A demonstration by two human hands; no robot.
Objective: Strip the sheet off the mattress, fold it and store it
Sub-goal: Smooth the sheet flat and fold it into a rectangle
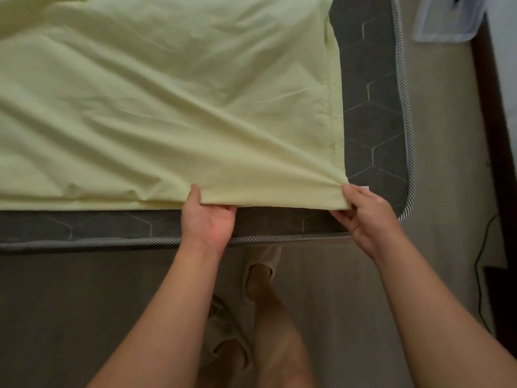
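A pale yellow sheet (156,107) lies in wrinkled layers across the dark grey mattress (375,130), which has a hexagon pattern and striped piping. Bare mattress shows along the near edge and the right side. My left hand (208,217) grips the sheet's near edge, thumb on top and fingers underneath. My right hand (363,217) pinches the sheet's near right corner. The stretch of edge between my hands is lifted a little off the mattress.
My feet in beige slippers (263,264) stand on the floor just in front of the bed. A clear plastic bin (444,21) sits on the floor at the top right. A black cable (479,259) runs along the floor on the right, by a dark skirting.
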